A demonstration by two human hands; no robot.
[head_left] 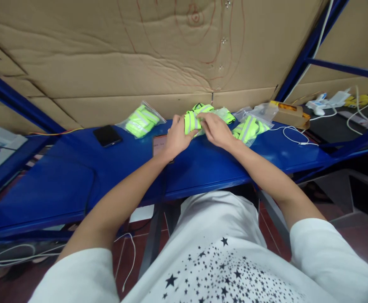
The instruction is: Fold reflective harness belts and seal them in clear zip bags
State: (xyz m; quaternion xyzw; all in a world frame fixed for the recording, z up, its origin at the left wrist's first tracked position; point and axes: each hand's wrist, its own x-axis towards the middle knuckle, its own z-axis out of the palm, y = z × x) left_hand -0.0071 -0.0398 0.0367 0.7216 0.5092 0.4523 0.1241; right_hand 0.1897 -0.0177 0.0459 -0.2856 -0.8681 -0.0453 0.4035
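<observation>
My left hand point(178, 136) is closed round a folded neon-yellow reflective strap point(191, 121) with a pale grey stripe. From the other side, my right hand point(216, 129) has its fingers bent against the same folded strap. Behind my right hand lies more neon-yellow strap point(226, 114) with clear plastic. Right of it, a clear bag with neon-yellow strap point(249, 129) rests on the blue table. Another bagged strap point(142, 120) lies to the left. A phone-like flat thing with a pale screen point(158, 144) is partly hidden under my left hand and forearm.
A black phone point(107, 136) lies on the blue table point(123, 168). To the right are a brown paper packet point(289, 114), a white cable point(297, 136) and a white device point(321, 103). A cardboard wall point(123, 75) stands behind, between blue metal posts point(306, 54).
</observation>
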